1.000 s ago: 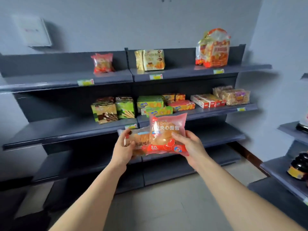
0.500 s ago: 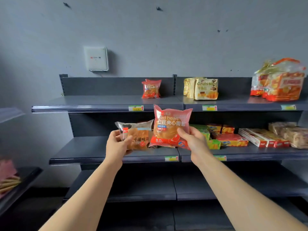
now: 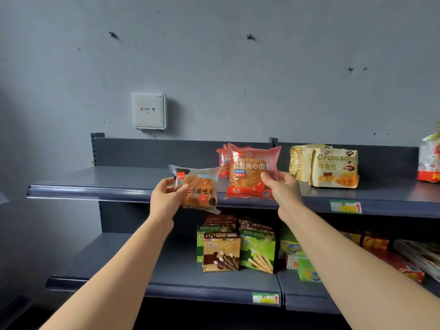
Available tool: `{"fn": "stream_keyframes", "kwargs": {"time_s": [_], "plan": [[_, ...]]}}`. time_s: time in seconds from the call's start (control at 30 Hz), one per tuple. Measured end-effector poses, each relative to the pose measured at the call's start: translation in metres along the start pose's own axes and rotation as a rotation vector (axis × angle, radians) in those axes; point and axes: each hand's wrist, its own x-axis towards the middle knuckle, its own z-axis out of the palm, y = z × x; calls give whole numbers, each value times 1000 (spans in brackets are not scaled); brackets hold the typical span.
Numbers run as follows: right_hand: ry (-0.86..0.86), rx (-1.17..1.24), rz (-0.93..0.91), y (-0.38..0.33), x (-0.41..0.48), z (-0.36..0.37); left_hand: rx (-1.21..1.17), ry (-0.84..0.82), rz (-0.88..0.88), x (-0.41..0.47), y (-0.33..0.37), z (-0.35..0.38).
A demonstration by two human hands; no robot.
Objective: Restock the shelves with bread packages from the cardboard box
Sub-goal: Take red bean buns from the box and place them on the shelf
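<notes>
Bread package in pink-red wrap, printed "red bean", upright over the front of the top shelf; cannot tell whether its lower edge touches the shelf's lip. Pinched at its right edge by the right hand, thumb on the printed face, fingers behind. Second bread package, clear wrap over brown toast, tilted, out in front of the top shelf's lip and hanging partly below it. Gripped at its left end by the left hand, thumb on the front, fingers curled behind. Toast package's right corner just beside the red bean package's lower left corner; contact unclear.

On the top shelf, behind the held red bean package, a matching red packet near the back panel. Further right on the top shelf, yellow croissant packs in a leaning row, near the right hand but apart from it. At the top shelf's far right, an orange-and-red bag cut by the frame edge. Grey metal surface showing from the top shelf's left end up to the red packet. Rounded front lip, with a green-yellow price tag below the croissant packs.

Below the top shelf, a lower shelf with brown and green biscuit-stick boxes under the hands. Above the top shelf, a scuffed grey wall with a white box mounted over the shelf's left half.
</notes>
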Motion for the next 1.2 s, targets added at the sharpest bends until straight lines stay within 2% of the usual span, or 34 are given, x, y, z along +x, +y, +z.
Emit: {"fn": "stream_keyframes", "kwargs": {"time_s": [0.37,0.77,0.97,1.07,1.2], "plan": [[-26,-164,25,44,122,47,69,-12,6,114,-23,43],[-19,-268,100,75,189,83,75,-34,-48,200,-49,64],[-36,-232,104,76,202,87,81,0,-44,219,-53,70],[-14,-268,-30,73,204,95,84,24,-49,224,-55,73],[-12,-547,-440,62,201,121,92,53,-40,230,-53,77]]}}
